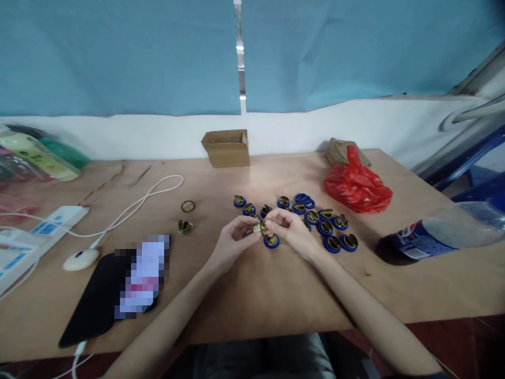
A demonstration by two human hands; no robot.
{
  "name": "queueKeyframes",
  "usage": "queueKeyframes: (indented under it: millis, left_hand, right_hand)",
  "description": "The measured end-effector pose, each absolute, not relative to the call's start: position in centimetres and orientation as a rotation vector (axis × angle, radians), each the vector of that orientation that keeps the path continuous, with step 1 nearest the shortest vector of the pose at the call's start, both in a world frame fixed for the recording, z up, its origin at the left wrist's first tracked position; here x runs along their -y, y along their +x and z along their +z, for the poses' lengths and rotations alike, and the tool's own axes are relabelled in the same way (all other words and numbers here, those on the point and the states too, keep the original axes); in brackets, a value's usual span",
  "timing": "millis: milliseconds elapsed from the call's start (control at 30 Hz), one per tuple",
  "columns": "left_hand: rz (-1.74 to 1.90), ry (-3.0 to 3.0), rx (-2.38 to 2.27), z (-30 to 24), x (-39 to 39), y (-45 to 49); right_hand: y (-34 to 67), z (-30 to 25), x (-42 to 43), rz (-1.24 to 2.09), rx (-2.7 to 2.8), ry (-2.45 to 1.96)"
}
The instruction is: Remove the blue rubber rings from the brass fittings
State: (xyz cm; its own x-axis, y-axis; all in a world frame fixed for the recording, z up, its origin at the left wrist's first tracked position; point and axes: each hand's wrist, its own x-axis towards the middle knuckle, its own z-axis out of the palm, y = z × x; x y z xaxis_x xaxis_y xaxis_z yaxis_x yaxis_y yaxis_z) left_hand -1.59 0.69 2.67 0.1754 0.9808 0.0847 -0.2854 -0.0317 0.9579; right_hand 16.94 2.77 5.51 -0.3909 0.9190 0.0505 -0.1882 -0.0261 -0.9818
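Both hands meet over the middle of the table, fingertips closed around a small brass-coloured metal piece (pixel 261 227). My left hand (pixel 235 237) pinches it from the left, and my right hand (pixel 291 230) grips it from the right. Its exact kind is unclear at this size. Just below the fingers lies a blue ring with a brass piece on it (pixel 271 241). Several similar blue-ringed brass pieces (pixel 325 227) spread behind and to the right of my right hand. Left of my left hand are a loose brass piece (pixel 185 227) and a flat brass disc (pixel 188 206).
A cardboard box (pixel 229 150) stands by the wall. On the right are a red plastic bag (pixel 357 187) and a lying cola bottle (pixel 430 234). To the left are a phone (pixel 144 276), a black pad (pixel 94 300), a white cable and a power strip (pixel 47 237).
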Motion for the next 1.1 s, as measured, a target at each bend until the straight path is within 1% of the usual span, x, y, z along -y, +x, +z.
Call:
queueKeyframes:
  millis: [100,167,300,433,700,833,1033,1100]
  left_hand:
    - [1.234,1.115,-0.827,2.6,-0.8,-1.6]
    - [1.233,1.107,-0.815,2.4,-0.9,-1.6]
    - [1.249,1.082,-0.789,2.1,-1.0,-1.6]
    - [1.269,1.073,-0.795,2.3,-1.0,-1.8]
    - [1.303,1.077,-0.824,2.8,-1.1,-2.1]
    - [1.291,1.058,-0.764,2.9,-1.0,-2.3]
    - [1.213,1.042,-0.646,4.1,-0.5,-2.7]
    - [1.183,1.067,-0.607,4.3,-0.4,-3.0]
  right_hand:
    - [16.8,5.3,-2.8,1.546,1.401,-0.845]
    - [16.7,5.0,-2.7,1.464,1.482,-0.875]
    - [16.7,4.5,-2.5,1.088,1.728,-0.947]
    - [17.0,4.7,-2.3,0.770,1.923,-0.895]
    - [17.3,4.7,-2.0,0.543,2.234,-0.848]
    - [17.2,3.9,-1.6,0.401,2.276,-0.841]
    - [16.9,4.2,-0.8,-0.003,2.276,-0.701]
    - [17.0,4.5,-0.5,-0.087,2.289,-0.664]
